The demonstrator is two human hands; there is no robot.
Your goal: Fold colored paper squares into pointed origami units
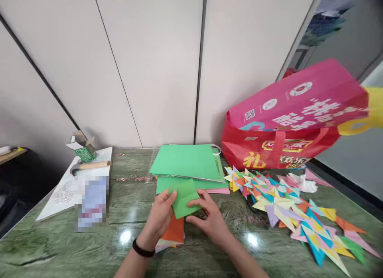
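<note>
along a white panelled wall (158, 70) runs a green marble-patterned table (128, 214). at its right sits a red printed bag (236, 144), with a spread heap of folded multicoloured paper shapes (278, 212) before it; bright green paper sheets (185, 160) lie at back centre. the left hand (161, 216) pinches a small green paper square (184, 198) at its left edge, above an orange paper sheet (175, 231); the right hand (214, 218) has its fingers loosely spread, touching the square's right side, thumb apart.

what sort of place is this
Probably an indoor craft table, at home or in a workshop: green paper sheets, a heap of colourful folded pieces and a panelled wall behind.
</note>
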